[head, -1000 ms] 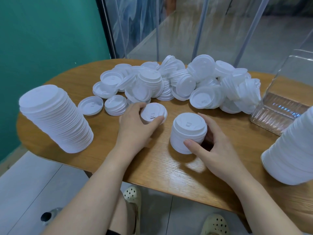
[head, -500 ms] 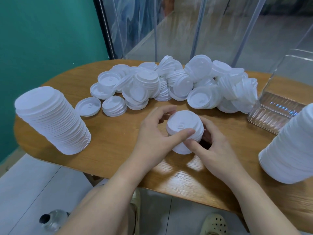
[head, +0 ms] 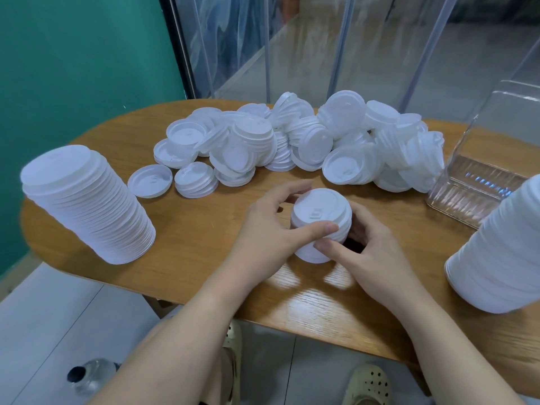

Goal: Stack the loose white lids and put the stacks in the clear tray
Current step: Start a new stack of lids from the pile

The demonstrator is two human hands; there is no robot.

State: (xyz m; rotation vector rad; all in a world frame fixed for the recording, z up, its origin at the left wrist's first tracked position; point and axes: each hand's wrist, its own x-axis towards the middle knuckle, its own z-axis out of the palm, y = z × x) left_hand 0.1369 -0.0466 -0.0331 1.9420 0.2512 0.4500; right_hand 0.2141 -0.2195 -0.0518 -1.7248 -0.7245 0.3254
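Observation:
A small stack of white lids stands on the wooden table in front of me. My left hand grips its upper part, thumb across the near side and fingers curled over the far rim. My right hand holds the stack's lower right side, with the thumb tip against its base. A heap of loose white lids lies across the back of the table. The clear tray sits at the right, beside the heap, with no lids visible in it.
A tall leaning stack of lids stands at the left end of the table. Another tall stack stands at the right, near the front edge. A glass partition rises behind the table. A bottle stands on the floor.
My left hand carried a few lids from the left and set them on top of the small stack, which my right hand kept steady. Both hands now hold that stack.

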